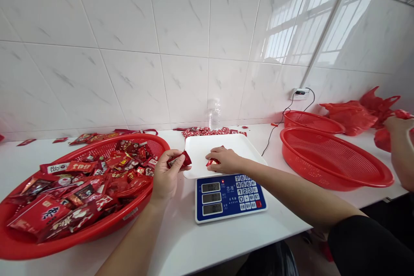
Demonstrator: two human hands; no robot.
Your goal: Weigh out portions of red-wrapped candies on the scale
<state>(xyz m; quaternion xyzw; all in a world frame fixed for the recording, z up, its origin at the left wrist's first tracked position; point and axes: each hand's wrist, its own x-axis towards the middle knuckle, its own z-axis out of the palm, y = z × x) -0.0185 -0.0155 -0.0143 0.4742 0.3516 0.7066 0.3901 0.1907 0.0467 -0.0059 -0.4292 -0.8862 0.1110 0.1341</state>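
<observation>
Between the thumb and fingers of my left hand (168,174) is a small dark red packet (186,159), held at the left edge of the scale's white tray (239,148). My right hand (224,159) rests over that tray, its fingers curled round a shiny red packet (212,162). Below the tray is the scale's blue panel (231,198), with three displays and a keypad. To my left stands a red plastic basket (97,230) heaped with red snack packets (80,181) of several sizes.
Patterned red packets (207,131) and a clear plastic bottle (214,114) lie behind the scale. A large red basket (336,159) sits at right, with another basket (313,121) and red plastic bags (352,114) behind. Another person's hand (401,138) holds a bag at far right.
</observation>
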